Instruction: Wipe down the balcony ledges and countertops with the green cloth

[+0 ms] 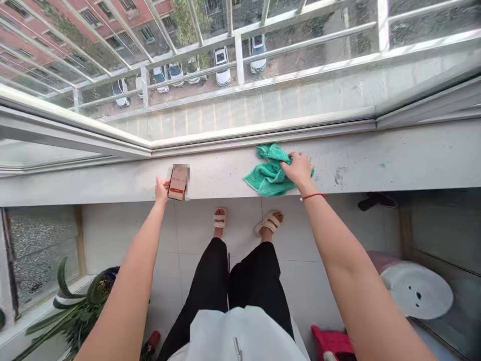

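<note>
- Green cloth point(268, 173) lies bunched on the pale window ledge point(376, 160), a little right of the middle of the frame, close to the metal window track at the back edge.
- Right hand point(299, 170) presses on the right part of the cloth; its fingers are curled down over the fabric and grip it against the ledge.
- Left hand point(162, 189) is left of the middle of the frame, at the front edge of the ledge. Its fingers are closed around a phone point(178, 183), which stands tilted with its screen toward the camera; the top of the screen is blurred.
- What looks done: I cannot say for sure. The ledge between the phone and the cloth looks rather even and pale, so this part is perhaps already wiped.
- What looks left: to the right of the cloth there are a dark smudge point(340, 175) and a small green speck point(382, 164) on the ledge, so in my judgement this side is not wiped yet. The long part toward the left of the frame also shows fine specks.
- Below the ledge, in the lower half of the frame, there are the person's two sandalled feet on the tiled floor, a potted plant point(75, 311) at lower left, and a white round lid point(417, 291) at lower right.
- Outside the glass, in the upper part of the frame, parked cars are far below.
</note>
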{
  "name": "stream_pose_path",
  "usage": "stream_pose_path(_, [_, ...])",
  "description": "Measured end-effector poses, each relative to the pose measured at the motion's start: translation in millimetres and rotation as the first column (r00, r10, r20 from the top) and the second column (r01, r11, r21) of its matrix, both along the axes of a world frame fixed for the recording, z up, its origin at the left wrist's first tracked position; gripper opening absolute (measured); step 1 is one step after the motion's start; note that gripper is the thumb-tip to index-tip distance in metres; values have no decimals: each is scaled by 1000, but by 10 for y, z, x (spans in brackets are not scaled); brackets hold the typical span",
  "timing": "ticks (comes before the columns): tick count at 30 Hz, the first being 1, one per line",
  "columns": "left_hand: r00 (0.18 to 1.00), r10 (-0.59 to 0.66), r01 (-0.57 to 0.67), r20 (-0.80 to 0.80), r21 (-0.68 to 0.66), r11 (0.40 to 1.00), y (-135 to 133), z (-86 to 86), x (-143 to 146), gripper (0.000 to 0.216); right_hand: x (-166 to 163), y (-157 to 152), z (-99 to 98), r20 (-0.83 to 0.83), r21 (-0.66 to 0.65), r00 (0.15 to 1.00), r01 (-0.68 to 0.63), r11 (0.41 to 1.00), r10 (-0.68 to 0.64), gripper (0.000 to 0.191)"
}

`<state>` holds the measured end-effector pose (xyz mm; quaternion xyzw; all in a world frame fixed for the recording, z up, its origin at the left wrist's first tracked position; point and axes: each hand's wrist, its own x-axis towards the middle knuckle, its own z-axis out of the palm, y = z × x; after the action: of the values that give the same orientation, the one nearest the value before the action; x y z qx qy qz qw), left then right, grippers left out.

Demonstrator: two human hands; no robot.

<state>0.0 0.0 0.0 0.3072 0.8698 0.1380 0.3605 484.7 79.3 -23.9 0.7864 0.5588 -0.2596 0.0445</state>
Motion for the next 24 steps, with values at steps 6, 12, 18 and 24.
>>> stream_pose_path(6, [983,-100,116,-155,96,989,-113,214,400,49,-31,-67,350,-264,175,955,-93,980,138,13])
stream_pose_path(12, [362,-889,897,-281,366,250,-381,1059,1977,77,-482,-778,1244,-596,199,639,-469,861,486,17])
stream_pose_path(18, [42,-994,997,-97,68,35,-241,1884,2513,20,-185,-927,1749,-810,-133,531,-577,806,247,29])
stream_pose_path(24, [122,-973,986,-196,139,96,-102,2349,2223,31,196,-817,1644,-578,-261,663,-703,662,476,15])
